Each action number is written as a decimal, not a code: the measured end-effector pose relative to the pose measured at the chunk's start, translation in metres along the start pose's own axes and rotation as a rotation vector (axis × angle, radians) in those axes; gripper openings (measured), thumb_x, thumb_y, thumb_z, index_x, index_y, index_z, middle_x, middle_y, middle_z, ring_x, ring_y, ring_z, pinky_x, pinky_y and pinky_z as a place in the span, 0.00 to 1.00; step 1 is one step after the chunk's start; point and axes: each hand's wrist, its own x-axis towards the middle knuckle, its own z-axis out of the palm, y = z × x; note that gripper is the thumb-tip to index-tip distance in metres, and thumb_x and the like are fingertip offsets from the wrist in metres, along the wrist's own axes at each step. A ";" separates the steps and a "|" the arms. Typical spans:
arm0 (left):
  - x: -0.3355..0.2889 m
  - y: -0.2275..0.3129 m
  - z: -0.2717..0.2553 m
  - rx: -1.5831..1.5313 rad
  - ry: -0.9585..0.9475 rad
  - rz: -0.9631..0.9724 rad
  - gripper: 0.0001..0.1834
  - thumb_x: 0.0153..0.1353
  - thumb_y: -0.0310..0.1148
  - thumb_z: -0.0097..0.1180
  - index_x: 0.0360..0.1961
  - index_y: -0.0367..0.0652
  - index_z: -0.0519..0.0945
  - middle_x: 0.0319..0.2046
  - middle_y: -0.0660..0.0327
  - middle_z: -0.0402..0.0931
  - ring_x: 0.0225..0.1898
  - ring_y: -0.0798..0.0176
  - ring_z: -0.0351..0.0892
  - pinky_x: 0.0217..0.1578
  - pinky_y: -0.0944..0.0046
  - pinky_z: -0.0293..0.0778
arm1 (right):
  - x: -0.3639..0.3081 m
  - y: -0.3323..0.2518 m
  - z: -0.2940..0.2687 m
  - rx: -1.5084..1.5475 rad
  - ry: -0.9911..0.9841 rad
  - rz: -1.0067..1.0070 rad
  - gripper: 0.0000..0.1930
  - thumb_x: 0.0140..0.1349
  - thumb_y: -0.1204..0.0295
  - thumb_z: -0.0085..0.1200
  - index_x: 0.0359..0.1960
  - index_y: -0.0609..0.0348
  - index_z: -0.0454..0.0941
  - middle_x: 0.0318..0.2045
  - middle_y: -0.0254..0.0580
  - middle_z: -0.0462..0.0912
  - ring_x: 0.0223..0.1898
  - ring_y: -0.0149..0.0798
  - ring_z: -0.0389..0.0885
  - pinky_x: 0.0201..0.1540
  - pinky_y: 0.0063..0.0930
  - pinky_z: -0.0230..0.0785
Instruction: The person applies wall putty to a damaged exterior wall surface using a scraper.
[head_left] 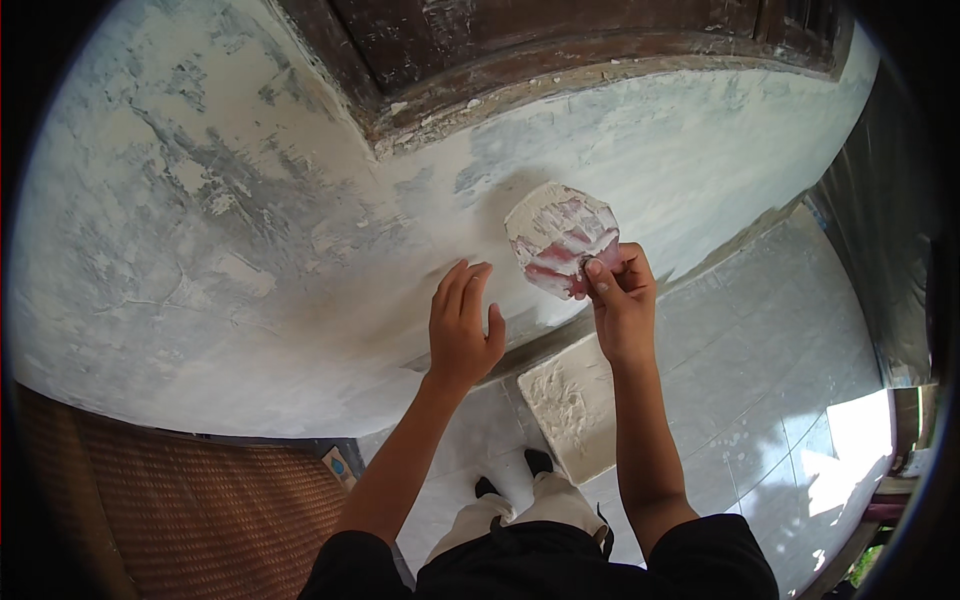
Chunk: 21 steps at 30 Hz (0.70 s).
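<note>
Head view: the person's right hand grips a flat, many-sided reddish-pink spreader at its lower right edge, the thumb on the near face and the fingers curled behind. Thick off-white paste covers the upper part of the spreader, and thinner streaks let the pink show through lower down. The spreader is held up in front of a pale, patchy plastered wall, well above the floor; whether any edge touches the wall cannot be told.

The left hand is empty and open, its fingers together and slightly bent, the thumb apart. It is just left of the spreader and near the wall; contact there is also unclear.

Below the right hand, a cream-coloured rectangular tray or slab bearing rough, lumpy paste lies on the grey tiled floor, close to the foot of the wall. The person's dark shoes and light trousers are beside it, under a black short-sleeved top.

Dark brown wooden framing crosses the top, whitish smears along its lower edge. A brown woven panel fills the lower left, and bright sunlight falls on the tiles at the right.
</note>
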 end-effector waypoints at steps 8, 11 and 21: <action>0.072 0.016 -0.095 0.096 0.306 0.217 0.30 0.52 0.26 0.52 0.59 0.32 0.66 0.56 0.47 0.69 0.64 0.40 0.58 0.63 0.43 0.53 | 0.031 -0.069 0.105 -0.135 -0.235 -0.321 0.07 0.64 0.77 0.57 0.35 0.63 0.70 0.31 0.40 0.81 0.31 0.27 0.79 0.36 0.23 0.73; 0.099 0.007 -0.126 0.182 0.422 0.277 0.31 0.52 0.27 0.52 0.59 0.33 0.66 0.57 0.49 0.67 0.66 0.41 0.56 0.64 0.43 0.51 | 0.041 -0.092 0.142 -0.171 -0.271 -0.426 0.06 0.64 0.78 0.56 0.33 0.65 0.70 0.32 0.39 0.80 0.32 0.26 0.78 0.36 0.23 0.73; 0.177 -0.007 -0.231 0.442 0.694 0.401 0.30 0.52 0.30 0.53 0.59 0.38 0.67 0.58 0.53 0.66 0.66 0.44 0.56 0.63 0.46 0.50 | 0.047 -0.138 0.254 -0.892 -0.290 -1.483 0.08 0.52 0.85 0.60 0.27 0.64 0.72 0.30 0.43 0.74 0.28 0.43 0.74 0.29 0.28 0.67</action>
